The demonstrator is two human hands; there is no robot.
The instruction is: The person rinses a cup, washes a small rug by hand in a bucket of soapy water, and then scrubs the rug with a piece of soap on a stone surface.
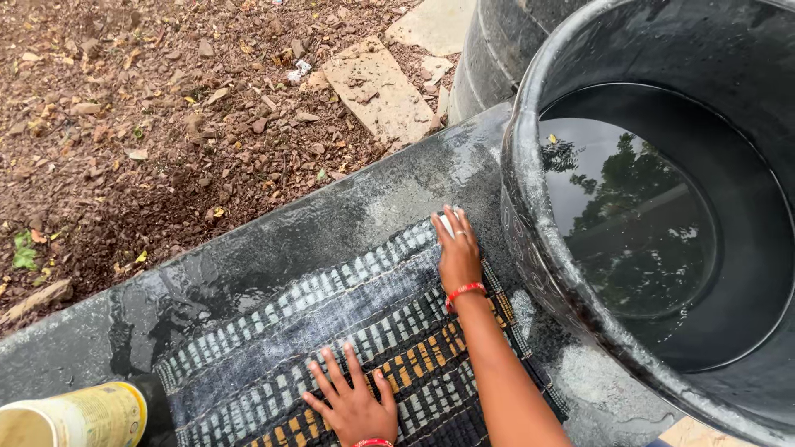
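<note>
A big round black plastic tub (530, 108) fills the view from 1 to 5 o'clock, holding dark still water (629, 223) that mirrors treetops and sky; a small yellow leaf floats near its 11 o'clock edge. A second black ribbed drum (489, 50) stands behind it at 12 o'clock. Below them a wet dark grey stone slab (331, 223) runs from 8 o'clock up toward 1 o'clock, with white soapy smears on it. Beyond the slab, from 9 to 12 o'clock, lies brown earth strewn with stones and dry leaves (149, 108), with pale flat paving stones (377, 87) at 12 o'clock.

On the slab, at the centre and down to 6 o'clock, lies a woven rectangular mat (331, 323), soaked and lathered: black ground, rows of small white blocks across its upper part, rows of yellow-orange blocks nearer 6 o'clock, and a greyish foamy band between.

The right hand (457, 252), with a red band at the wrist, lies flat on the mat's far corner beside the tub, fingers together and extended. The left hand (352, 401) presses flat on the mat at 6 o'clock, fingers spread wide.

At 8 o'clock a cream-and-yellow cylindrical container (79, 418) lies at the slab's edge, its label print blurred.
</note>
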